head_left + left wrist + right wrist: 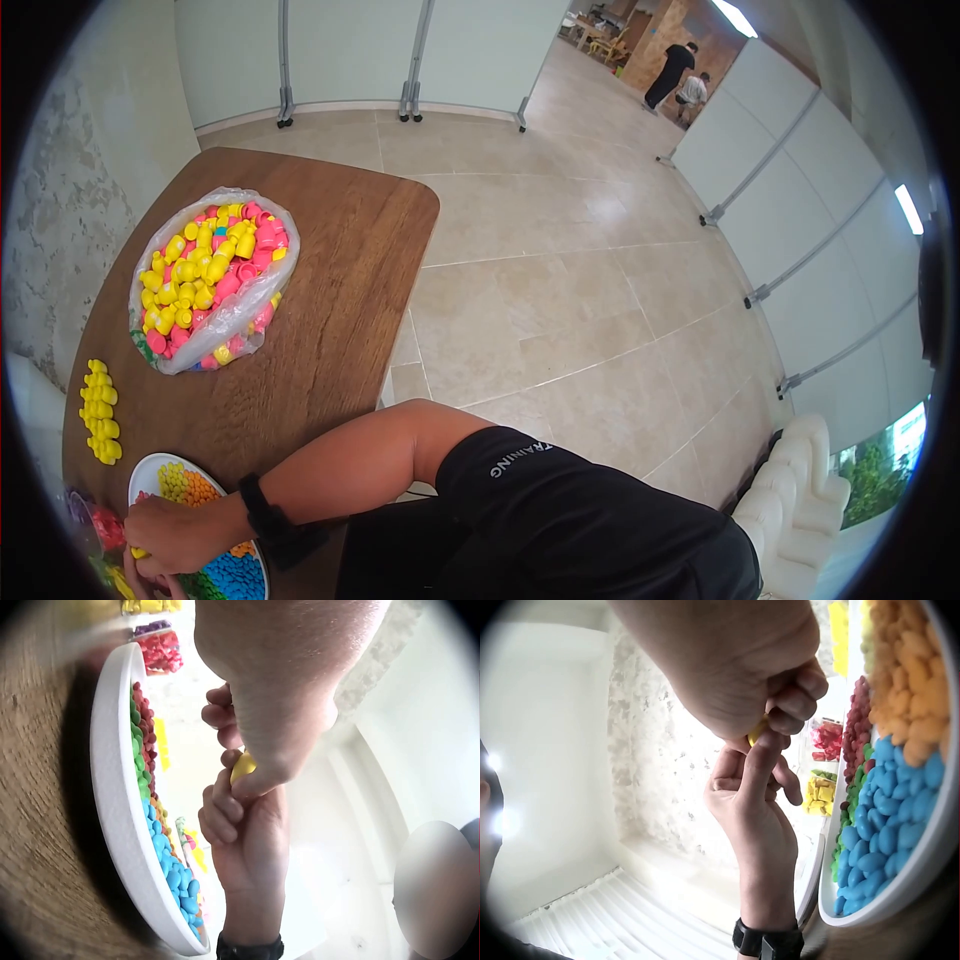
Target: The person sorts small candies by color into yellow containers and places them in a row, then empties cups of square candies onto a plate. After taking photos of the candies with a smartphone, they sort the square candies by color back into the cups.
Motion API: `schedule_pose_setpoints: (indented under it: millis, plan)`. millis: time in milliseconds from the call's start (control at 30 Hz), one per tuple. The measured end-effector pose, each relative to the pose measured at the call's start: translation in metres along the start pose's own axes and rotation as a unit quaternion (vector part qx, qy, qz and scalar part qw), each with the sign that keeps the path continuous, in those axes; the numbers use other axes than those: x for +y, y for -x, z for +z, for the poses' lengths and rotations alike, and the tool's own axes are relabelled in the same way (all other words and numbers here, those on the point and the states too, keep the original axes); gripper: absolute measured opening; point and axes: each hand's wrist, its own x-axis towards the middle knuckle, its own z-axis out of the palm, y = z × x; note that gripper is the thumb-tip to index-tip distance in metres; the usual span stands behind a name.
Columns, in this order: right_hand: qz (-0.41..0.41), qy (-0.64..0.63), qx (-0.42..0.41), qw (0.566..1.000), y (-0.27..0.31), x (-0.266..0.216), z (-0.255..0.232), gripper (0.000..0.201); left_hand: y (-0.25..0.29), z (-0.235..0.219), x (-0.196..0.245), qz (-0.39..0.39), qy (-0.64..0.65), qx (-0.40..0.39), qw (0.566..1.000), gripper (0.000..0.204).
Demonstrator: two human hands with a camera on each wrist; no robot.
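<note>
Both hands meet at the left edge of the white dish, round a small yellow piece (pixel 243 766) mostly hidden by fingers. My left hand (pixel 754 806) pinches it with the thumb and fingers. From the other side my right hand (pixel 185 532) grips it with curled fingers, covering most of the left hand in the head view. The white dish (pixel 112 787) beside them holds small smooth pieces sorted by colour: blue pieces (pixel 885 832), orange pieces (pixel 907 682), green, red and yellow.
A row of yellow figure-shaped pieces (pixel 100 412) lies along the table's left side. Farther back stands an open plastic bag (pixel 270 310) full of yellow and pink containers. Packets of red pieces (pixel 826 739) and yellow pieces (pixel 819 796) lie beyond the dish. Two people are far off.
</note>
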Motion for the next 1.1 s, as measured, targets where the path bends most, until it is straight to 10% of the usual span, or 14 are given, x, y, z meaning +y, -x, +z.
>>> schedule_pose_setpoints:
  millis: [567, 1100]
  plan:
    - [-0.014, -0.067, 0.001, 0.998, -0.001, -0.015, -0.020, 0.023, 0.000, -0.007, -0.010, -0.026, -0.004, -0.041, 0.999, 0.048]
    - [0.024, 0.096, 0.220, 0.970, -0.024, 0.003, -0.072, 0.034, -0.012, -0.017, 0.027, -0.032, -0.090, -0.089, 0.991, 0.056]
